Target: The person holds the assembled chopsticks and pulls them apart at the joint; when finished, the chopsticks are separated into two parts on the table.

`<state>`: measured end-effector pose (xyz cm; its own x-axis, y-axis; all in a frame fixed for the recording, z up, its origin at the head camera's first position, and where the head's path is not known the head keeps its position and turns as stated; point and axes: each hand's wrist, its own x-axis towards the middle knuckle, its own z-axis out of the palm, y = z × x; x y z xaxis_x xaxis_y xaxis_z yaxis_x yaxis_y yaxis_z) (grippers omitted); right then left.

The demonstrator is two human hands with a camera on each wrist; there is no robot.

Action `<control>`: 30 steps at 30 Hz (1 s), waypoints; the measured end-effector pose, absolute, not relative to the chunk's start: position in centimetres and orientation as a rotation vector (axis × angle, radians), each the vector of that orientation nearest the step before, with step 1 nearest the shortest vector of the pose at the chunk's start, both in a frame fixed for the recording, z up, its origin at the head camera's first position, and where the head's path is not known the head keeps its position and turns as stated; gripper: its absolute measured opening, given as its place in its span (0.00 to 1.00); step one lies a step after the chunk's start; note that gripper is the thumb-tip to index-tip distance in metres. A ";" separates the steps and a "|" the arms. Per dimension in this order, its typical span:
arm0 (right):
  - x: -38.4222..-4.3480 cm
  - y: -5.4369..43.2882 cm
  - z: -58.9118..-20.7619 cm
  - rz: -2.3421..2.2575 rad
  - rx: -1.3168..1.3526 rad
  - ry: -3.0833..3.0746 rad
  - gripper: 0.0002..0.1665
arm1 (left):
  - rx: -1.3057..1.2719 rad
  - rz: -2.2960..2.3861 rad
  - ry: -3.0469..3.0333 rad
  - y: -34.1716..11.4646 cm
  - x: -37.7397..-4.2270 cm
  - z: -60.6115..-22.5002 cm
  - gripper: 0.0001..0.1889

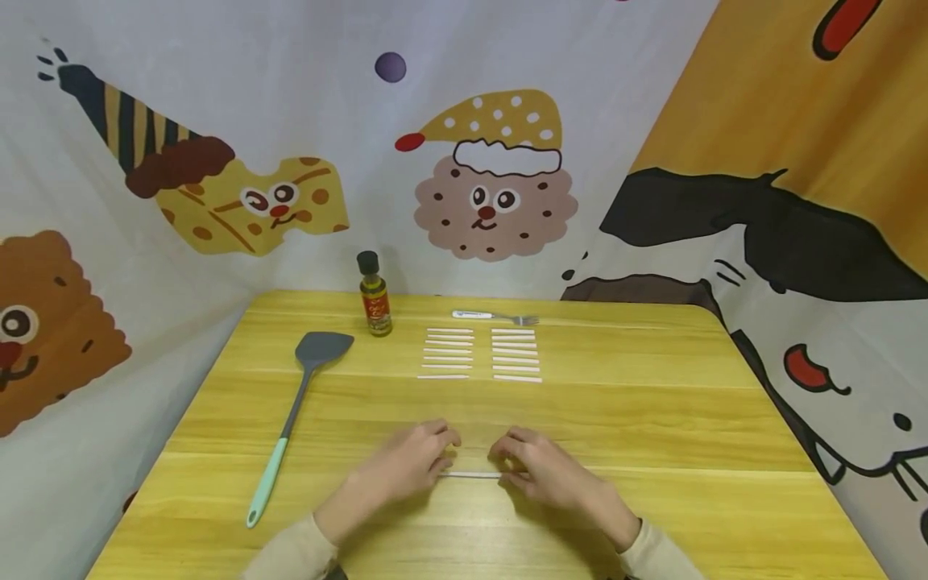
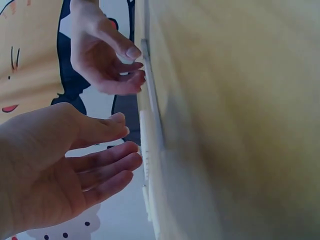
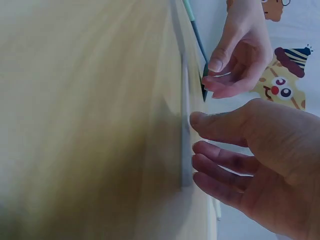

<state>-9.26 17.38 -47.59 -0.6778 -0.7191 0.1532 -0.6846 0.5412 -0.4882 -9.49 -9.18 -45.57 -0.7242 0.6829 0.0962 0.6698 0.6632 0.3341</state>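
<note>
A thin, pale straight stick (image 1: 471, 474) lies crosswise on the wooden table between the two hands. My left hand (image 1: 416, 457) hovers by its left end, the fingers loosely bent with a gap between thumb and fingertips. At the right end is my right hand (image 1: 542, 467), held the same way. In the left wrist view the stick (image 2: 154, 97) rests on the tabletop beside the fingertips, and nothing shows between the left hand's (image 2: 75, 165) fingers. The right wrist view shows the stick (image 3: 185, 130) just apart from the right hand's (image 3: 250, 165) relaxed fingers.
Beyond the hands lie two columns of short white sticks, left (image 1: 447, 357) and right (image 1: 515, 359). A white-handled fork (image 1: 474, 315) lies behind them. A dark-capped bottle (image 1: 376, 308) stands at the back left; a grey spatula (image 1: 321, 348) with a green handle lies at left.
</note>
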 end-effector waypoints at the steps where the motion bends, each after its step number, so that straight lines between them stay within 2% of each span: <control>1: -9.1 17.4 -47.7 -0.816 -1.242 2.704 0.16 | 1.164 0.544 2.827 -9.1 -9.3 -45.8 0.12; 13: -9.4 17.3 -48.7 -0.804 -1.391 2.802 0.20 | 1.184 0.499 2.820 -8.0 -8.4 -46.5 0.13; 19: -9.7 16.8 -48.4 -0.780 -1.425 2.850 0.22 | 1.192 0.534 2.827 -7.8 -8.7 -46.5 0.09; 26: -9.8 16.5 -47.6 -0.742 -1.477 2.931 0.14 | 1.292 0.501 2.982 -8.2 -9.5 -46.0 0.04; 30: -10.0 16.6 -47.4 -0.699 -1.564 2.995 0.16 | 1.305 0.516 3.017 -8.5 -9.8 -45.4 0.04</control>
